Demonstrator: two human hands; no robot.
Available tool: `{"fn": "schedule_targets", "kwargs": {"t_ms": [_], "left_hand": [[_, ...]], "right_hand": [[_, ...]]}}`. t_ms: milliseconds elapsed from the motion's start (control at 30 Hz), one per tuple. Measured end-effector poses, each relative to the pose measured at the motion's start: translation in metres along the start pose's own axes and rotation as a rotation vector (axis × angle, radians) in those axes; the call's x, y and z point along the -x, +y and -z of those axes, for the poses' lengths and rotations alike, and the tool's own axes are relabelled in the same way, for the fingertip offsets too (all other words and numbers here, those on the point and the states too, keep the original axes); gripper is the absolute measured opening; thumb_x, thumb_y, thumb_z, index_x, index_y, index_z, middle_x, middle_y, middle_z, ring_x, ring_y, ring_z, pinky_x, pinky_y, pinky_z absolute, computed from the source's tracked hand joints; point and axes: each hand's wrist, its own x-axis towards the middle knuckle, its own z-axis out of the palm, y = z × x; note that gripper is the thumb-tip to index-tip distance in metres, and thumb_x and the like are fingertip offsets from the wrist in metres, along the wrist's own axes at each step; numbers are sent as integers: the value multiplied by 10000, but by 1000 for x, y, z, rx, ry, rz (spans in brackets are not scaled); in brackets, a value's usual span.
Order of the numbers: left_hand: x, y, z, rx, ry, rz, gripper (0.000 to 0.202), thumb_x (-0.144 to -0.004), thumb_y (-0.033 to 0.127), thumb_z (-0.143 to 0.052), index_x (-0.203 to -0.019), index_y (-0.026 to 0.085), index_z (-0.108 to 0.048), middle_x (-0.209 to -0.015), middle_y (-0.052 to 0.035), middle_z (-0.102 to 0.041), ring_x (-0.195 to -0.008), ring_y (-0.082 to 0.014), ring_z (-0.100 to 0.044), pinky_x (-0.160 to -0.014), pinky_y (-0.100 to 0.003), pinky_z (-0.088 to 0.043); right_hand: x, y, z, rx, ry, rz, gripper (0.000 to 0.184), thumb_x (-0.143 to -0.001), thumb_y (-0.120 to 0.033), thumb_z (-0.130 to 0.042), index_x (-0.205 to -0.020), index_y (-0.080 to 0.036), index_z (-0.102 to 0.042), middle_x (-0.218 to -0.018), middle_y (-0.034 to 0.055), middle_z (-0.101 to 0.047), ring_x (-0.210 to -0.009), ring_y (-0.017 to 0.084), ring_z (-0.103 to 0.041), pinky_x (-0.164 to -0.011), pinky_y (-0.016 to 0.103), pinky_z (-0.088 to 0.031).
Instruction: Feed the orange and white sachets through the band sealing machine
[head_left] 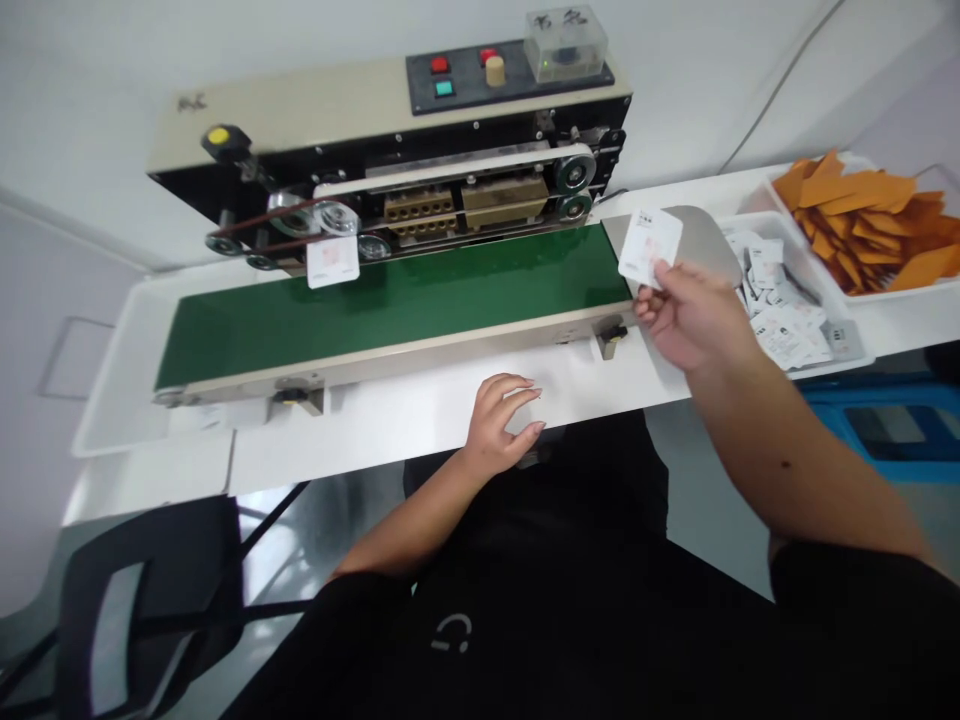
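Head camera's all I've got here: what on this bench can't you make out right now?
Head view:
- White sachet in the right hand: print too small to read; fingers hide its lower corner.
- Second sachet: print too small.
- Tray of orange pieces: cut off by the right edge.
- Blue crate: partly hidden by the table, cut off by the right edge.

White wall (720,60) behind the white table (150,480), a thin cable (780,80) running across it; faint rectangular outline (75,358) on the left wall. Glossy grey floor (352,500) reflects the light. Black chair (150,600) at lower left; blue crate (885,430) low at right. Lighting even, diffuse.
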Motion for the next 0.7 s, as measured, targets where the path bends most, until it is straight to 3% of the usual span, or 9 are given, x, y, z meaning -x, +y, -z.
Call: {"fn": "schedule_targets", "kwargs": {"t_ms": [133, 300, 533, 700], "left_hand": [[3, -9, -3, 34, -14, -17, 373, -961, 447, -731, -1290, 272, -749, -1278, -146, -756, -1216, -344, -693, -1078, -555, -519], [5, -14, -4, 19, -29, 8, 380, -967, 501, -713, -1261, 264, -759, -1254, -148, -756, -1183, -338, -702, -1059, -552, -532], [4, -21, -6, 53, -64, 24, 364, -973, 480, -709, -1261, 261, -756, -1267, -153, -753, -1175, -337, -701, -1055, -558, -532], [3, -22, -6, 56, -59, 22, 356, -968, 460, -720, -1260, 260, -758, -1264, -152, -755, -1175, -335, -701, -1045, -550, -539]], "right_hand": [[-42, -29, -4, 119, -59, -96, 259, -974, -307, -827, -863, -221, -610, -694, 2, -633, -581, 115, -557, -513, 216, -496], [-62, -43, -24, 207, -10, -129, 303, -1090, -65, -582, -813, -188, -564, -641, 8, -629, -568, 83, -561, -579, 197, -460], [-72, -49, -43, 304, 34, -173, 324, -1094, -39, -554, -812, -199, -552, -621, -7, -626, -554, 84, -554, -562, 199, -458], [-75, -49, -50, 309, -11, -180, 225, -1090, -46, -571, -918, -185, -609, -671, 17, -666, -599, 99, -599, -592, 202, -516]]}}
